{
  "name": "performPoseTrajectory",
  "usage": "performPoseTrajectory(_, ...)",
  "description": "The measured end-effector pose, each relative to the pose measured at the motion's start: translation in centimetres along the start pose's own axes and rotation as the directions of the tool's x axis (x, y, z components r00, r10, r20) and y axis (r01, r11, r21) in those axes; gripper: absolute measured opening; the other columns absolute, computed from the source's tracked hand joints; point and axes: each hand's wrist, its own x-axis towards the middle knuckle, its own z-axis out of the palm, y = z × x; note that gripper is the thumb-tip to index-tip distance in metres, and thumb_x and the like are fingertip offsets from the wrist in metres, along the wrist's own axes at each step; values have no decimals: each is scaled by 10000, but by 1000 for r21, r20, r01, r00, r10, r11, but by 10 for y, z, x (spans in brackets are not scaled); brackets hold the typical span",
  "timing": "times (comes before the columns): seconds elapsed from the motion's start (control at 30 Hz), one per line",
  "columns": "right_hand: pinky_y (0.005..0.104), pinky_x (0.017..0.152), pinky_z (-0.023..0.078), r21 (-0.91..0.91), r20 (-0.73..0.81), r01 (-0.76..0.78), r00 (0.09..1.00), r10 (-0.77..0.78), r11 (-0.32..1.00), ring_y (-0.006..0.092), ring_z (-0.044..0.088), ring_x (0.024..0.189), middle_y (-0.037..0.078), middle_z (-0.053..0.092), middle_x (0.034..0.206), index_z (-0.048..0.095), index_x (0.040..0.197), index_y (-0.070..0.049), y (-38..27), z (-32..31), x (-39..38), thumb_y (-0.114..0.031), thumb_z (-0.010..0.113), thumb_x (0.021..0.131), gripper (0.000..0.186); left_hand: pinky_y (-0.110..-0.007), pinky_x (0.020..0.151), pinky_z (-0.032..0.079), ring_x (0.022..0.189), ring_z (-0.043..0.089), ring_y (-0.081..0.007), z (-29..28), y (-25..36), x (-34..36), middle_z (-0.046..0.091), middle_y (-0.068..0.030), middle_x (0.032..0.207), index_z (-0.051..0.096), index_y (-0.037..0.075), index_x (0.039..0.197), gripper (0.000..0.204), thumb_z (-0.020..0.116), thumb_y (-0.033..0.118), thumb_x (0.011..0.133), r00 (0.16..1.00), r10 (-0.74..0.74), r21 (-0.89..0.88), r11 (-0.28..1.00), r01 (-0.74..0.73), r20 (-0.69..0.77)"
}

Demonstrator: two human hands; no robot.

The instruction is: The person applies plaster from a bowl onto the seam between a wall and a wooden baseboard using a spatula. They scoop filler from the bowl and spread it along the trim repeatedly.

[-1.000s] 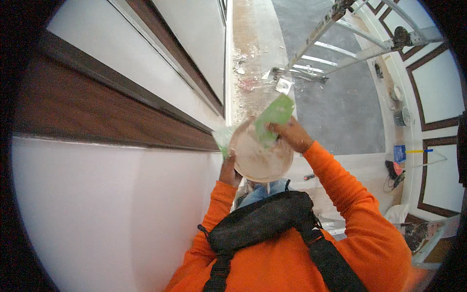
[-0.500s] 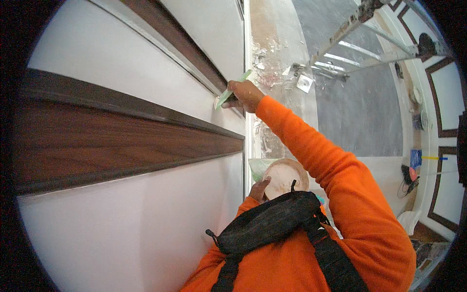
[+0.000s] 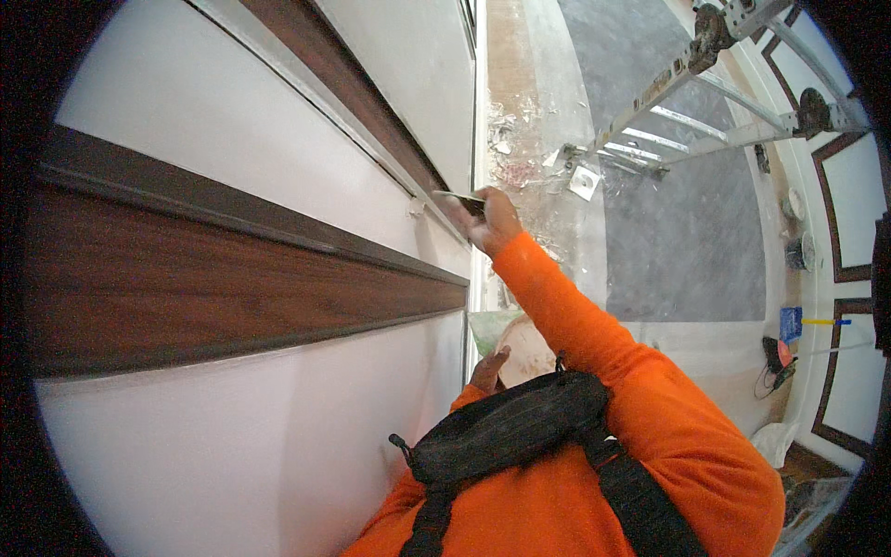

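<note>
The putty knife lies with its thin blade nearly flat against the white wall panel, right at the edge of the dark wood-grain trim that runs along it. A small pale smear sits on the wall just beside the blade tip, so the blade seems held flat in order to press filler into the seam. The right hand is closed round the handle of the knife, with the orange-sleeved arm stretched out to reach the spot.

Lower down and close to the chest, the left hand grips the rim of a round, pale mixing plate with fingers curled under it; a green-tinted piece shows at its far edge. Holding it near the body probably keeps the filler within easy reach.

A black chest bag hangs across the orange shirt. Far below, a ladder stands on the littered grey floor.
</note>
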Motion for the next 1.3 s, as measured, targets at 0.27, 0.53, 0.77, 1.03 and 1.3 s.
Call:
performPoseTrajectory(0.27,403,817,535,-609,317,297,941,-118,736,276,589,963,148,546,1102,450,1155,25,33,-34,-51,-73,502,855,320,-314,889,407,979,539,-198,-50,-60,3,570,-104,1089,459,-9,1238,642,548,485,838,994,60,266,964,-33,-94)
performPoseTrajectory(0.53,376,861,498,-596,272,275,953,-132,755,247,567,994,123,546,1095,455,1143,9,53,-35,-27,-50,542,841,320,-319,896,395,998,532,-204,-45,-60,6,562,-111,1107,465,-2,1241,682,559,521,813,994,-81,19,996,82,-67)
performPoseTrajectory(0.77,391,861,480,-483,320,282,938,-133,829,252,559,994,118,543,1083,459,1113,6,43,-5,-46,-27,548,822,306,-334,860,416,988,538,-222,-21,-32,4,566,-121,1097,476,-1,1233,662,561,507,816,997,-51,203,977,62,-55)
performPoseTrajectory(1.03,359,823,495,-409,535,448,823,-188,795,212,578,939,95,577,989,526,1017,-9,7,58,-95,-56,579,814,215,-312,849,392,920,540,-191,-37,-57,20,580,-89,1018,532,1,1146,610,547,513,817,993,-118,83,989,118,-16)
performPoseTrajectory(1.3,315,840,447,-668,687,744,608,-397,-16,243,563,974,125,564,1091,494,1161,1,57,-42,-62,-160,497,903,305,-300,453,411,504,512,-146,-34,-56,12,558,-26,669,585,53,988,490,623,481,754,996,-41,1,999,41,-73)
